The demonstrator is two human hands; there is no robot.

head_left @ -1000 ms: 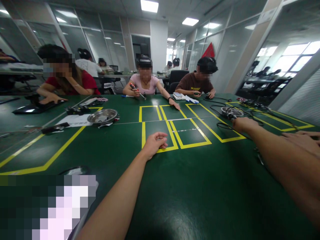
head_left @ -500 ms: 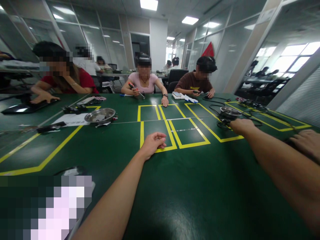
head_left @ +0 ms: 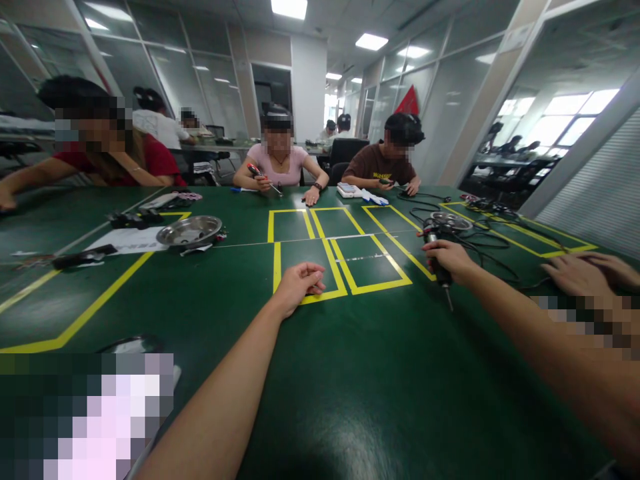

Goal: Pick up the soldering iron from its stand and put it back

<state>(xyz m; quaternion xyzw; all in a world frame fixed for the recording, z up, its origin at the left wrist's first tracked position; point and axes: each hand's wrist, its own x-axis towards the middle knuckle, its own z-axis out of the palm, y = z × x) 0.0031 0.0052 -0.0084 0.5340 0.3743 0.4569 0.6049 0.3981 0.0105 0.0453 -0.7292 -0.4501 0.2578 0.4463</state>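
My left hand (head_left: 300, 287) rests on the green table (head_left: 345, 360) at the near edge of a yellow-taped rectangle, loosely curled, fingertips and thumb apart, nothing in it. Off to the right, my right hand (head_left: 450, 259) is wrapped round an electric screwdriver (head_left: 441, 273) with a dark body. Its thin bit points down towards me, above the table. Just beyond that hand stands a round metal bowl (head_left: 457, 223), with a black cable (head_left: 493, 257) looped on the table around it.
Another person's hands (head_left: 580, 270) lie at the right edge. A second metal bowl (head_left: 190, 232) sits on the left near a white paper (head_left: 125, 240). Across the table, one co-worker holds a screwdriver (head_left: 263, 179); white gloves (head_left: 375, 198) lie near another.
My right hand has drawn back leftward from beside the bowl and cable, and the electric screwdriver now shows in it. My left hand keeps its place on the table.
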